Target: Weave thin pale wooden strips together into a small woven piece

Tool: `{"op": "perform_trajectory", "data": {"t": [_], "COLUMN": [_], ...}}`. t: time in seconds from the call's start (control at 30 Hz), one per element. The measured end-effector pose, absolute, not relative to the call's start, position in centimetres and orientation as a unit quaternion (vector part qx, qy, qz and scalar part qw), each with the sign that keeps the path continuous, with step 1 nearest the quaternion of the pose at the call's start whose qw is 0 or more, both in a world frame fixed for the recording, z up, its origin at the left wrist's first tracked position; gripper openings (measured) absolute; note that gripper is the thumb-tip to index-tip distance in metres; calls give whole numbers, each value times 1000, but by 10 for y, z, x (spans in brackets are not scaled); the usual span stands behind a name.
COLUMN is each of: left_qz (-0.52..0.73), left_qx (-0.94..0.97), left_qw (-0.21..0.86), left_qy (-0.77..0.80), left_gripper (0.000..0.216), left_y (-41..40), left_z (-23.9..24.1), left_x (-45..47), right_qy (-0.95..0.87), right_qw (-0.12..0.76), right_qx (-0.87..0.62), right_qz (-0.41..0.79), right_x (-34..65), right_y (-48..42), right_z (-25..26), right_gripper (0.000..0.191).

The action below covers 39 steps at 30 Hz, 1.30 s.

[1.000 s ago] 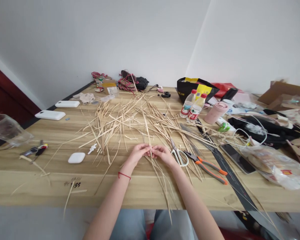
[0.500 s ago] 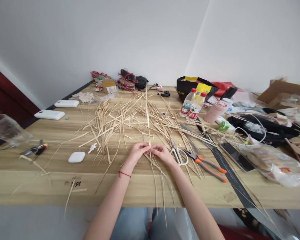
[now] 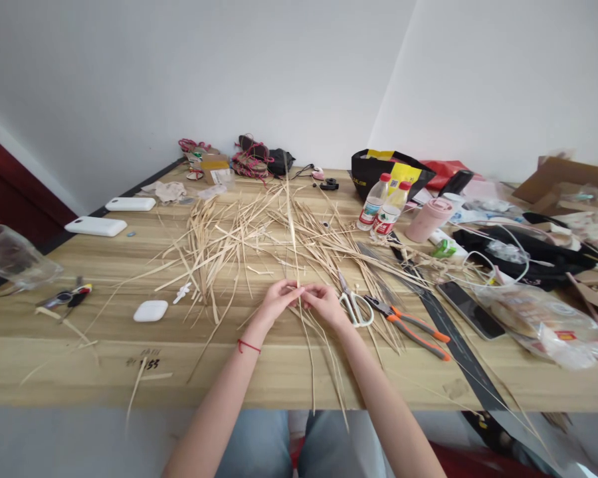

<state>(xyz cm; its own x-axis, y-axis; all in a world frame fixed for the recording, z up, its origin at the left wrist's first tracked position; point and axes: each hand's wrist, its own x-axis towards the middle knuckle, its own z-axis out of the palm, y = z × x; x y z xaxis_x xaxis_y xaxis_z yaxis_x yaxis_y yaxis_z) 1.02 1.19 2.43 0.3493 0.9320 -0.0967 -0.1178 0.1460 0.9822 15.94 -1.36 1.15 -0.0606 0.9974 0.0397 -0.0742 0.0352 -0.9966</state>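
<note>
My left hand (image 3: 280, 299) and my right hand (image 3: 323, 304) meet over the near middle of the table, thumbs and fingertips pinched together. Between them they hold thin, flat straw-coloured strips (image 3: 292, 229); one upright strip rises away from the fingers, and several narrow ends (image 3: 311, 362) hang down between my forearms past the table edge. Exactly how the strips cross at the fingertips is hidden. Beyond my hands lies a loose heap of the same strips (image 3: 239, 232). Scissors with pale handles (image 3: 357, 309) lie just right of my right hand, beside pliers with orange-grey handles (image 3: 413, 328).
To the right are a phone (image 3: 471, 310), two plastic bottles (image 3: 381, 206), a pink tumbler (image 3: 429, 219), a black-and-yellow bag (image 3: 373, 166) and a plastic bread bag (image 3: 543, 325). At left are a white case (image 3: 150, 311), white power banks (image 3: 96, 226) and a clear container (image 3: 14, 255).
The upright strip's top has swung slightly left, and the hanging ends have shifted and bunched to the right. Both hands stay pinched together in nearly the same place.
</note>
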Motion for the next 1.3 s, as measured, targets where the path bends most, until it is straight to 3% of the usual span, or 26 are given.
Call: {"op": "perform_trajectory", "data": {"t": [0.4,0.83,1.1,1.3], "left_qz": [427,411,402,398], "left_qx": [527,508,456,477], "left_qw": [639,665,717,695], "left_qy": [363,362,342,362], "left_gripper": [32,27,26,28], "left_y": [15,17,15,16], "left_z": [25,18,20,20], "left_x": [10,9,7,8], "right_qy": [-491,-507,-511,-485], "right_qw": [532,476,489,514], "right_qx": [-413,-419,-408,-424], "right_qz": [552,584,577,566], "right_x": [159,163,164,160], "right_y": [-14,-13,-13,-15], "right_z": [13,15,15,12], "right_gripper": [27,32,32,30]}}
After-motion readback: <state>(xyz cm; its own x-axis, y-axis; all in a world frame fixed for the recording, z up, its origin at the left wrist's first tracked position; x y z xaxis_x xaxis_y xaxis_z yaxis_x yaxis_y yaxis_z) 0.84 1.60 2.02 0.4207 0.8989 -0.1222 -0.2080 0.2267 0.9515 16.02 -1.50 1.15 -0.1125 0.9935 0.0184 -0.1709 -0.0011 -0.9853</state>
